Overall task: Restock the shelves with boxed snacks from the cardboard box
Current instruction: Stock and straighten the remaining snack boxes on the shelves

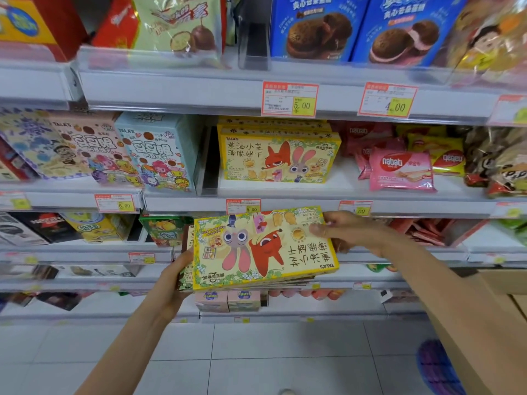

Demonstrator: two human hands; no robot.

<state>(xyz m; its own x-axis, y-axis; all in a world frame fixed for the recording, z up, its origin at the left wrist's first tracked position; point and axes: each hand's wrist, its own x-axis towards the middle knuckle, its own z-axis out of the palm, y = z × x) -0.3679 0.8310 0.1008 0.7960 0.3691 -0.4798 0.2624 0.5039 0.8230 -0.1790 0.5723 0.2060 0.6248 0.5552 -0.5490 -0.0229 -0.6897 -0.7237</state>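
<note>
Left hand point(174, 276) grips the 9 o'clock end of the yellow biscuit boxes point(262, 249), right hand point(346, 230) pinches the 3 o'clock end; long axis 9–3, print inverted, matching shelf stack point(279, 158) at 12 o'clock.

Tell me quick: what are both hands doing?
Left hand: holds the stack of yellow biscuit boxes.
Right hand: grips the same stack's right edge.

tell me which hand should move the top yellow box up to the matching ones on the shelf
Right, likely. The right hand pinches the top yellow box at its far corner, just below the matching boxes on the shelf. The left hand grips the left edge of the stack, carrying the rest.
</note>
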